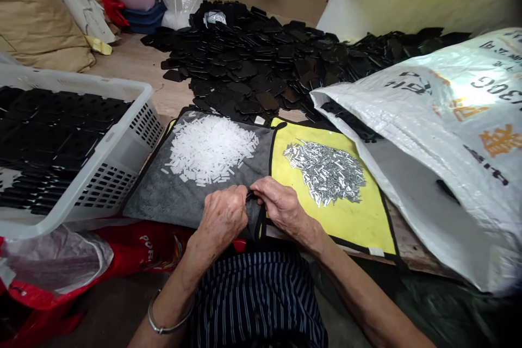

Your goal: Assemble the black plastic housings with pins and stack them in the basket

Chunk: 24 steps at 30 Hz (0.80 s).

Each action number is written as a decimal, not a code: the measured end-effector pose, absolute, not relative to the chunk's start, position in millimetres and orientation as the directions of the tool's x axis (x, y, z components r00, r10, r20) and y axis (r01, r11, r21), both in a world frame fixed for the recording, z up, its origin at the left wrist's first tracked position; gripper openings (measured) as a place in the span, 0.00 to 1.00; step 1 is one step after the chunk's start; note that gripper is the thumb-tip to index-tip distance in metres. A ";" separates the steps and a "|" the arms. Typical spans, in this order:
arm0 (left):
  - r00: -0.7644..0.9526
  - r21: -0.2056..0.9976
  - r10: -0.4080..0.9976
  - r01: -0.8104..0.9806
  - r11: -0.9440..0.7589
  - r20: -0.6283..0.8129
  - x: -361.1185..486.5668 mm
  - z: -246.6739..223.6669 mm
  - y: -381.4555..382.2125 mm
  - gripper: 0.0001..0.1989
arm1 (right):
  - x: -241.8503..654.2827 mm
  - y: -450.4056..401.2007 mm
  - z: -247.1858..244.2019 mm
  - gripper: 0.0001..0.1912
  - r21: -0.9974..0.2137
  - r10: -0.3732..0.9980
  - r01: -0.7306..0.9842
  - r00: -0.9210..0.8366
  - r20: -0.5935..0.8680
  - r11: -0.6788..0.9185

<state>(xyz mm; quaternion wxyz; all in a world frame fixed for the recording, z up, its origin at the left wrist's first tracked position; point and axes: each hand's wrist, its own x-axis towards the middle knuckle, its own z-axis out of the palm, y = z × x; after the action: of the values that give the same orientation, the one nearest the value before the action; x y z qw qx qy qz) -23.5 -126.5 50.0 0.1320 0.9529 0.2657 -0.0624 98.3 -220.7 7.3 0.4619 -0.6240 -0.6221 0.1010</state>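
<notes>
Striped dark trousers (256, 299) fill the bottom center of the frame, and a metal bangle (169, 319) circles the person's left wrist. Just above the lap, the left hand (222, 216) and right hand (283, 205) meet, their fingers curled and pressed together, pinching a small black piece (251, 194) between them; its exact shape is hidden. A red bag (141, 242) lies at lower left. The hands rest at the join of a grey towel (159, 198), bearing a pile of white plastic sticks (210, 149), and a yellow mat (359, 217), bearing a pile of silver metal tubes (326, 173). A white plastic basket (122, 168) of black pieces sits at left, and a large woven sack (428, 136) lies at right. Beyond, a wide heap of flat black pieces (253, 65) spreads across the floor, with tan sacks (41, 16) at upper left.
</notes>
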 end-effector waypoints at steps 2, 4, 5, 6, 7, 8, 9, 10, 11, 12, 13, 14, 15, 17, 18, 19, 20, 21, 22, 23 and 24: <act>0.846 0.242 0.497 0.532 -0.811 -0.195 -24.8 48.6 -124.4 0.06 | 102.9 -232.0 7.9 0.15 -0.725 0.868 0.670 0.255 0.427 0.159; 0.846 0.268 0.497 0.533 -0.803 -0.193 -26.6 46.8 -122.9 0.05 | 115.6 -250.8 11.4 0.18 -0.713 0.828 0.701 0.389 0.404 0.019; 0.848 0.278 0.495 0.530 -0.801 -0.189 -27.5 45.9 -122.4 0.04 | 124.4 -262.5 13.8 0.17 -0.668 0.782 0.737 0.475 0.404 -0.104; 0.847 0.291 0.498 0.531 -0.796 -0.183 -28.5 44.8 -121.9 0.04 | 134.0 -274.8 16.2 0.15 -0.589 0.727 0.769 0.551 0.410 -0.251; 0.845 0.312 0.504 0.534 -0.786 -0.176 -29.5 43.5 -121.4 0.04 | 143.8 -286.9 18.4 0.14 -0.478 0.678 0.778 0.608 0.413 -0.407; 0.840 0.350 0.517 0.539 -0.766 -0.163 -30.3 41.8 -120.9 0.04 | 152.8 -298.0 19.9 0.13 -0.357 0.640 0.760 0.650 0.408 -0.544; 0.827 0.402 0.543 0.551 -0.731 -0.147 -31.1 39.7 -120.3 0.04 | 160.7 -307.2 20.8 0.14 -0.252 0.615 0.724 0.683 0.394 -0.642; 0.801 0.467 0.584 0.569 -0.677 -0.128 -31.8 37.1 -119.6 0.06 | 167.0 -313.9 21.1 0.15 -0.182 0.601 0.690 0.708 0.371 -0.700; 0.763 0.539 0.637 0.584 -0.607 -0.109 -32.3 34.4 -119.0 0.10 | 171.6 -317.9 20.9 0.14 -0.147 0.599 0.670 0.724 0.342 -0.727; 0.713 0.618 0.695 0.589 -0.522 -0.092 -32.8 31.7 -118.7 0.15 | 174.7 -319.2 20.6 0.13 -0.140 0.605 0.665 0.732 0.313 -0.733; 0.657 0.700 0.749 0.574 -0.426 -0.082 -33.3 29.2 -118.7 0.20 | 176.5 -318.3 20.6 0.12 -0.143 0.614 0.666 0.736 0.287 -0.732; 0.603 0.781 0.793 0.535 -0.323 -0.085 -33.9 27.2 -119.2 0.24 | 177.3 -315.9 21.1 0.10 -0.141 0.627 0.670 0.736 0.256 -0.729; 0.563 0.855 0.820 0.471 -0.219 -0.100 -34.7 25.9 -120.1 0.28 | 177.6 -312.6 22.3 0.10 -0.132 0.640 0.674 0.735 0.224 -0.727; 0.538 0.954 0.830 0.298 -0.024 -0.148 -36.8 24.9 -123.3 0.31 | 178.4 -306.2 26.2 0.09 -0.100 0.666 0.685 0.727 0.167 -0.722; 0.544 0.974 0.821 0.220 0.059 -0.172 -38.1 25.1 -125.3 0.32 | 179.6 -304.0 28.6 0.09 -0.082 0.679 0.693 0.720 0.146 -0.716; 0.556 0.980 0.809 0.157 0.124 -0.192 -39.5 25.5 -127.3 0.32 | 181.4 -302.7 31.0 0.09 -0.067 0.691 0.702 0.711 0.132 -0.709; 0.567 0.978 0.797 0.109 0.177 -0.207 -40.9 25.9 -129.3 0.31 | 184.0 -302.2 33.2 0.09 -0.056 0.702 0.711 0.701 0.121 -0.701; 0.574 0.973 0.788 0.073 0.220 -0.221 -42.3 26.2 -131.1 0.31 | 186.9 -302.4 35.4 0.09 -0.053 0.710 0.719 0.694 0.115 -0.693; 0.579 0.965 0.780 0.043 0.260 -0.236 -43.6 26.5 -132.8 0.31 | 189.9 -303.0 37.5 0.08 -0.058 0.712 0.721 0.692 0.118 -0.691; 0.585 0.954 0.771 0.015 0.298 -0.250 -44.6 26.6 -134.2 0.32 | 192.3 -303.5 39.7 0.08 -0.081 0.704 0.716 0.697 0.137 -0.693; 0.589 0.943 0.764 -0.013 0.333 -0.262 -45.4 26.7 -135.4 0.32 | 193.4 -303.5 42.0 0.07 -0.136 0.683 0.703 0.711 0.167 -0.698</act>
<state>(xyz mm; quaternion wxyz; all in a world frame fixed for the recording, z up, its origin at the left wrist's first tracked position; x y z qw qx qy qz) -45.4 -135.4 26.7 0.7296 0.5123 0.3666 0.2663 193.4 -303.5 42.0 0.0952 -0.9201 -0.3765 -0.0520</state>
